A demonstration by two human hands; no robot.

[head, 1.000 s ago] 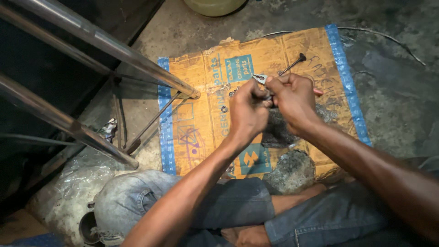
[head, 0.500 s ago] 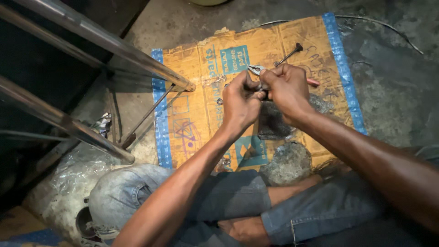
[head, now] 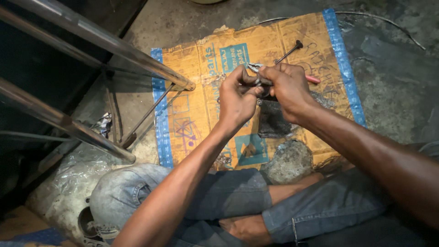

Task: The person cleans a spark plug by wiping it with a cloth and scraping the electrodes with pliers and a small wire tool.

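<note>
Right hand (head: pixel 289 87) is clamped round red-handled pliers (head: pixel 256 68); left hand (head: pixel 238 98), touching it, pinches something tiny, can't tell what; flattened cardboard (head: pixel 196 114) lies right under both.

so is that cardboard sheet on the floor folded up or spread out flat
Spread flat: the cardboard sheet lies opened out on the concrete floor, blue edges visible on both sides, under both hands.

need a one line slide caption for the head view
Seated on the floor, left hand and right hand work pliers together above a flattened cardboard sheet.
</note>
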